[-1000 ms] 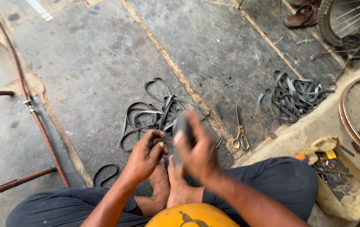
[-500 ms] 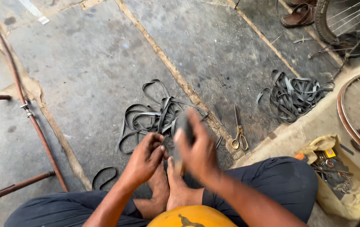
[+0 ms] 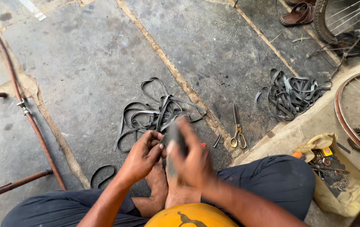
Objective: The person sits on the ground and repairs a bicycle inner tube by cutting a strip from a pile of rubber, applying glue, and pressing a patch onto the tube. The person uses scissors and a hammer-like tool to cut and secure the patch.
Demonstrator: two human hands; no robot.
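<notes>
The person sits cross-legged on the stone floor (image 3: 83, 63), bare feet (image 3: 163, 189) tucked in front. The left hand (image 3: 142, 157) and the right hand (image 3: 190, 162) are both clenched around a dark rubber strip (image 3: 172, 136) held just above the feet; the right hand is blurred. Just beyond the hands lies a tangle of cut rubber bands (image 3: 159, 113), with a second heap (image 3: 293, 94) well apart to the right. Yellow-handled scissors (image 3: 237, 128) lie between the two heaps. A yellow bag of small tools (image 3: 335, 172) sits beside the right knee, near a bicycle wheel rim (image 3: 346, 122).
</notes>
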